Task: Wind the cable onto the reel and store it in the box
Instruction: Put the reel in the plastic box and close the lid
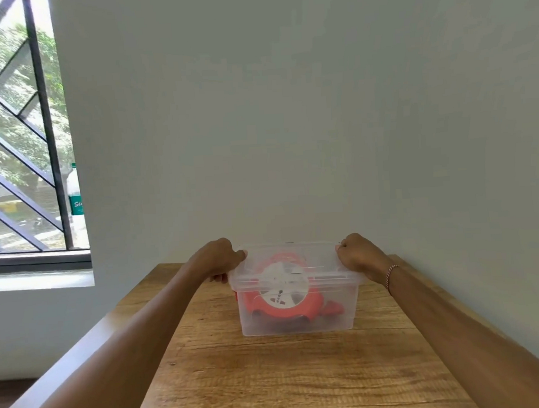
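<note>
A clear plastic box (pixel 338 313) stands on the wooden table (pixel 272 377), near the wall. Its clear lid (pixel 315 257) lies on top. Inside, seen through the plastic, sits the red reel (pixel 261 305) with a white round face, and a red plug lies low at the box's right. My left hand (pixel 218 259) grips the lid's left edge, thumb on top and fingers curled under the rim. At the lid's right edge my right hand (pixel 358 255) grips the same way. A thin bracelet circles the right wrist.
The table runs toward me from a plain pale wall (pixel 288 123). A barred window (pixel 15 140) is at the left, with a bottle (pixel 74 196) on its sill. The floor shows at the lower left.
</note>
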`<state>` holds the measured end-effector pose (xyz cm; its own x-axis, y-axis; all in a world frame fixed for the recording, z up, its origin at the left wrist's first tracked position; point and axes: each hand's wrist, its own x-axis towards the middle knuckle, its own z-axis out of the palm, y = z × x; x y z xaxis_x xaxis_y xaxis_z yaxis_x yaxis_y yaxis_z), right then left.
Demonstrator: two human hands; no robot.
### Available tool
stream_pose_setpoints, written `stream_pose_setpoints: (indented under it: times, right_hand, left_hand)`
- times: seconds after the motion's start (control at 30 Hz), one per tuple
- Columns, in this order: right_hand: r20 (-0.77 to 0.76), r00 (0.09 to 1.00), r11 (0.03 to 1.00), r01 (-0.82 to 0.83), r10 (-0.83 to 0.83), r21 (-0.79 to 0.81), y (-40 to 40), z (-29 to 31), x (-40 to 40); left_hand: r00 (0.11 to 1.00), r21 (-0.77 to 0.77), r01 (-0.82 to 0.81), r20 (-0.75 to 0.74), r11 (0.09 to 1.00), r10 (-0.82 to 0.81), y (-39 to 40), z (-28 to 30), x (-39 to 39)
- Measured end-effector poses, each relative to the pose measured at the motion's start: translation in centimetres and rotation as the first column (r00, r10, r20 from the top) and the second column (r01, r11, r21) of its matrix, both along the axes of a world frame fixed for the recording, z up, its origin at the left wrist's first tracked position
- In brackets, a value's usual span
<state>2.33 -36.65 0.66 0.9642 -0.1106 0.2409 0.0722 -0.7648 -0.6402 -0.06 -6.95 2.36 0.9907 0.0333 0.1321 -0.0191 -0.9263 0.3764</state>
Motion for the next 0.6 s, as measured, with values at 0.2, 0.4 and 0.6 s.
stream_pose_setpoints:
  times: [0.2, 0.4, 0.6]
  right_hand:
    - [-0.017, 1.000, 1.000, 0.003, -0.003, -0.022, 0.2, 0.0, -0.5]
    - [-0.079, 0.997, 0.998, 0.010, -0.015, -0.055, 0.6, 0.5, -0.8]
    - [-0.099, 0.995, 0.998, 0.024, -0.029, -0.053, 0.7, 0.5, -1.1]
  left_hand:
    - [0.998, -0.076, -0.021, -0.061, 0.997, 0.017, -0.5, -0.4, -1.4]
    - [0.997, -0.156, -0.069, -0.057, 0.985, 0.060, -0.8, -0.6, -2.1]
    - [0.988, -0.142, -0.125, -0.112, 0.982, 0.110, -1.4, 0.0, -2.3]
